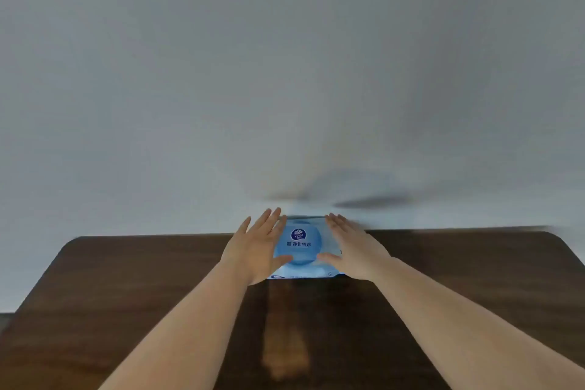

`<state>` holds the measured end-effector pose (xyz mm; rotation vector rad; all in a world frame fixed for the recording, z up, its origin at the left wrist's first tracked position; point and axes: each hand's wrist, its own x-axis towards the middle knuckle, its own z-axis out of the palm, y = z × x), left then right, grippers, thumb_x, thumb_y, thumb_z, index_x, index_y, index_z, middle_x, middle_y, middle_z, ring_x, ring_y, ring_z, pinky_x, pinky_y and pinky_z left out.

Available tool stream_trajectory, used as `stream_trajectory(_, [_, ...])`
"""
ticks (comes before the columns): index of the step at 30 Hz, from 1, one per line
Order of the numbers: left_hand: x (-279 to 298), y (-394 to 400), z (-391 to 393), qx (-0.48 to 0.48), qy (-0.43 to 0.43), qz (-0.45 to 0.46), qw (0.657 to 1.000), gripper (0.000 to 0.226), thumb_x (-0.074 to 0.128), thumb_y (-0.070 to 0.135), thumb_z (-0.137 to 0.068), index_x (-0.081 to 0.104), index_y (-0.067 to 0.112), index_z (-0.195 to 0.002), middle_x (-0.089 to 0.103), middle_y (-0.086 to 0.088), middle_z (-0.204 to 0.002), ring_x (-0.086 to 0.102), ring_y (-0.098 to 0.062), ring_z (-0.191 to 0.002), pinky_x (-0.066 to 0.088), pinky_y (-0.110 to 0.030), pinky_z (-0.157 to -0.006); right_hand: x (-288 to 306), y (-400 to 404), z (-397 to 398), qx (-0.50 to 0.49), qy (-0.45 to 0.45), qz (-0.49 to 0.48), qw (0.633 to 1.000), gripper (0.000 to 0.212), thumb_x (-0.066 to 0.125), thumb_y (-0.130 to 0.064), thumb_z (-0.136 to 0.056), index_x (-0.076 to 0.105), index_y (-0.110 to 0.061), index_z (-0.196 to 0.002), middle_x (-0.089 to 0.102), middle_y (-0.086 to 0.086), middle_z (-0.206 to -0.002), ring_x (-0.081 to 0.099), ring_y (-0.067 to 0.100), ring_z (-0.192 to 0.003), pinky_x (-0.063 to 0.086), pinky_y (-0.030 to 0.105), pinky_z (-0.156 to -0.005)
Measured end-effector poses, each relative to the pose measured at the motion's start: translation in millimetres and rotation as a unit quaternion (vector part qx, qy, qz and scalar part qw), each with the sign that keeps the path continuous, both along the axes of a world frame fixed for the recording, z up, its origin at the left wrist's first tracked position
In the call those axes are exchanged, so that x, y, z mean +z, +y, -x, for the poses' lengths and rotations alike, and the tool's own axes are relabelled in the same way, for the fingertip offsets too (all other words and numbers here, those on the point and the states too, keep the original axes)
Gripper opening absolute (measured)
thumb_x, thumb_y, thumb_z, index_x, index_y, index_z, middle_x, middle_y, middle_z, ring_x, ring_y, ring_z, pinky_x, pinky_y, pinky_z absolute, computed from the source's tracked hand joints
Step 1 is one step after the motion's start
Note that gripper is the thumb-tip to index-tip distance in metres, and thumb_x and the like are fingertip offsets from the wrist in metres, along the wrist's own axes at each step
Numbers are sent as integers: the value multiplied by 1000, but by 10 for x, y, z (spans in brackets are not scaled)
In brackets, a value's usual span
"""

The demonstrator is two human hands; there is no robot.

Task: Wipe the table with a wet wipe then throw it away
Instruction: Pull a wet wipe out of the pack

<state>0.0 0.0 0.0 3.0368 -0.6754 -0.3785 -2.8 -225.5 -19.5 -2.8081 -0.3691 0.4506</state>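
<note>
**Both hands on the wipe pack**

A light-blue soft plastic pack of wet wipes (299, 248) lies at the far edge of the dark brown wooden table (126, 288), centre of the frame. The left hand (258, 250) and right hand (354, 252) flank it, fingers extended and slightly spread, thumbs touching its top.

A plain pale grey wall (221, 73) is filling the upper two thirds of the frame, with blurred dark shadows (370, 201) lying across its lower right centre.
</note>
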Motion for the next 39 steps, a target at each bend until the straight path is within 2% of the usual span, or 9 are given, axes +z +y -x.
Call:
stream_trajectory(6, [-376, -127, -90, -10, 38, -16, 999, 82, 42, 55, -92, -4, 19, -150, -6, -3, -160, -3, -21, -147, 6, -38, -117, -332, 25, -16, -24, 62, -6, 998, 88, 50, -52, -92, 0, -12, -152, -1, 3, -162, 3, 16, -148, 13, 35, -119])
stream_trajectory(13, [-482, -230, -228, -16, 14, -15, 1000, 72, 34, 53, -95, 10, 13, -151, 11, -6, -160, 7, -23, -146, 9, -32, -117, -408, 0, -61, -38, 73, -40, 996, 86, 51, -50, -92, -1, -17, -152, -1, -3, -162, 7, 12, -147, 19, 33, -116])
stream_trajectory(17, [-385, -183, -262, 56, 87, 107, 989, 65, 39, 53, -94, 30, 16, -146, 28, -2, -155, 24, -20, -142, 24, -31, -111, -438, -7, -86, -36, 77, -49, 995, 86, 51, -52, -91, 0, -19, -153, -2, -5, -162, 7, 10, -147, 20, 33, -116])
stream_trajectory(21, [-301, -296, -381, 240, -29, 289, 926, 44, 49, 48, -92, 51, 12, -119, 61, -6, -117, 59, -29, -105, 45, -35, -83, -445, -10, -64, -29, 72, -36, 996, 86, 49, -54, -91, -1, -20, -153, -2, -6, -162, 8, 11, -147, 22, 34, -115])
stream_trajectory(25, [-275, -385, -358, 314, -52, 189, 929, 41, 48, 57, -89, 52, 16, -89, 60, 1, -79, 54, -18, -66, 43, -30, -59, -383, -8, -67, -17, 46, -11, 999, 84, 50, -55, -90, 8, -19, -153, 8, -3, -161, 18, 14, -146, 27, 34, -114])
stream_trajectory(27, [-337, -430, -312, 309, -18, 204, 929, 37, 51, 59, -86, 55, 21, -86, 65, 2, -87, 59, -18, -74, 45, -28, -63, -364, -20, -75, -12, 28, -1, 1000, 81, 51, -55, -90, 14, -20, -152, 15, -3, -160, 25, 16, -144, 31, 34, -112])
stream_trajectory(30, [-414, -481, -261, 242, -10, 219, 945, 57, 62, 63, -76, 59, 25, -119, 63, 7, -118, 58, -16, -107, 45, -28, -84, -365, -35, -77, -14, 22, 0, 1000, 79, 52, -56, -89, 17, -23, -152, 19, -5, -160, 29, 15, -142, 35, 35, -109])
stream_trajectory(36, [-526, -709, -180, 186, -73, 143, 969, 45, 61, 52, -80, 58, 18, -108, 61, 2, -113, 51, -23, -113, 42, -35, -96, -336, -58, -98, -12, 30, -25, 999, 65, 52, -42, -94, 26, -21, -149, 29, -3, -156, 37, 17, -138, 39, 34, -105])
stream_trajectory(39, [-458, -706, -181, 228, -70, 190, 952, 22, 48, 27, -89, 63, 11, -90, 64, -3, -97, 55, -21, -93, 45, -31, -81, -289, -55, -128, -20, 4, -23, 1000, 44, 46, -32, -96, 43, -21, -139, 52, -3, -139, 57, 19, -115, 49, 30, -87])
